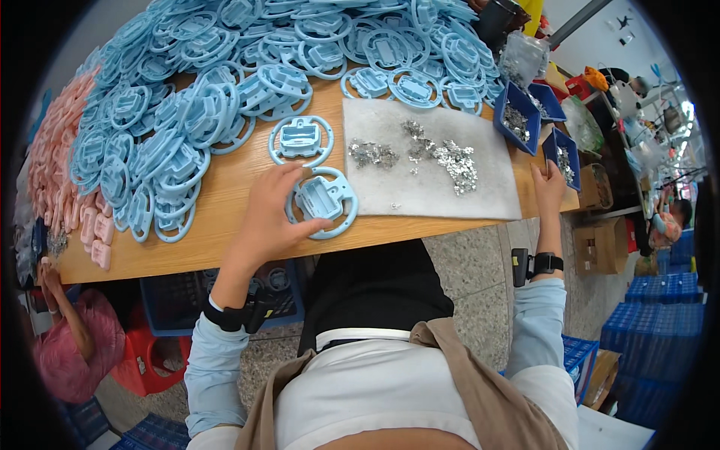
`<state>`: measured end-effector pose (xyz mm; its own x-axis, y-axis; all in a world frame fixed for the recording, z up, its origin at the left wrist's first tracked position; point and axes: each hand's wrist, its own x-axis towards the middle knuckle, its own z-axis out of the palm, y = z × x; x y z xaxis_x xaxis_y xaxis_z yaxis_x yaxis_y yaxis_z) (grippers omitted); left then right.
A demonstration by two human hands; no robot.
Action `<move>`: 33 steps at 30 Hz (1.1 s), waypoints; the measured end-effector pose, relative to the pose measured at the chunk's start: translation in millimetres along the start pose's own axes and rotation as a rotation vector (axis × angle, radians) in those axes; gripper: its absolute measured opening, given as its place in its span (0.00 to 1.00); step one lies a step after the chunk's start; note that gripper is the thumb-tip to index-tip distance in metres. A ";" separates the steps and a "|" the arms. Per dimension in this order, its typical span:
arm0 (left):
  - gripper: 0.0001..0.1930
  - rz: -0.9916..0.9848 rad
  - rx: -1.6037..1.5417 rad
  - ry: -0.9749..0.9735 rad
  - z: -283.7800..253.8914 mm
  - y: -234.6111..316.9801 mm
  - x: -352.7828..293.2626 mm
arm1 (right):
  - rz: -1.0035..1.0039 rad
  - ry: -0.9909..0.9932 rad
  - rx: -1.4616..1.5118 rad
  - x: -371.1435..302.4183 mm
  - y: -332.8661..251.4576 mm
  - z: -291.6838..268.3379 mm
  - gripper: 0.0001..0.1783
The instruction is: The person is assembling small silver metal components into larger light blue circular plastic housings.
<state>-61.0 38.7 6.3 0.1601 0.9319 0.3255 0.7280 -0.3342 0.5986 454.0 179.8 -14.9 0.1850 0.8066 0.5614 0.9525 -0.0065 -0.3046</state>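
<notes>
My left hand [271,214] is closed round the left edge of a light blue plastic toy steering wheel [321,201], fingers at its top and thumb at its bottom. The wheel lies on the wooden table near the front edge, its rectangular recess facing up. Just beyond it lies a second toy steering wheel [301,140], not touched. Far to the right, my right hand [550,187] is beside a small blue bin [561,155] of metal pieces. Its fingers are pinched together; whatever they hold is too small to make out.
A white foam mat [480,201] bears several heaps of small silvery metal pieces [454,166]. Blue steering wheels [199,109] are piled across the back and left, with pink plastic parts [60,161] beyond. Another blue bin [517,116] stands at the right. A person's arm [71,319] shows at far left.
</notes>
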 end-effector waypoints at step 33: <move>0.35 0.055 0.008 0.114 43.7 29.3 -6.6 | -0.016 -0.953 0.813 -80.5 -249.7 23.3 0.08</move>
<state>-11.5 28.9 -10.3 0.1236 0.8901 0.4387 0.7253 -0.3828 0.5722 195.6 130.3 -2.0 -0.3973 0.9115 -0.1066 0.4650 0.0998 -0.8797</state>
